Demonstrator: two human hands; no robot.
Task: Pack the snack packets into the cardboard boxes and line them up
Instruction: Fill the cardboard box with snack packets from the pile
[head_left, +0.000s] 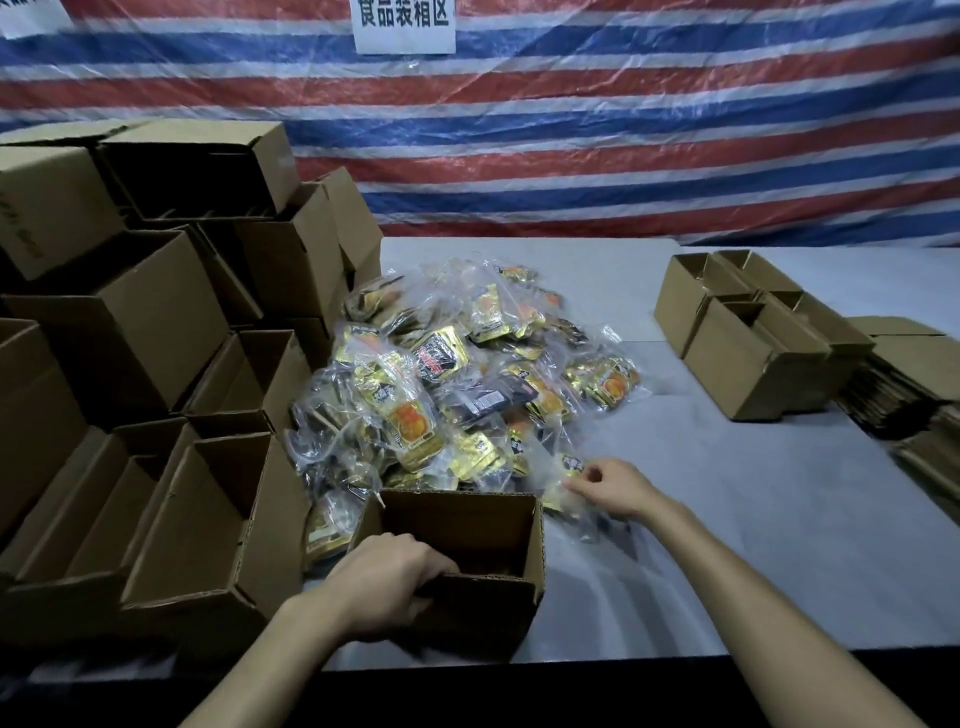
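An open cardboard box (498, 525) stands at the table's near edge, in front of a big pile of snack packets (447, 384) in clear and gold wrappers. My left hand (387, 584) grips the box's near wall, fingers curled over the rim into the box. My right hand (610, 486) reaches to the pile's near right edge and pinches a clear snack packet (558, 480) lying there, just right of the box.
Stacked open cardboard boxes (156, 332) fill the left side of the grey table (727, 519). At the right stand a few small empty boxes (748, 332) beside flattened cardboard (904, 384). A striped tarp (571, 130) hangs behind.
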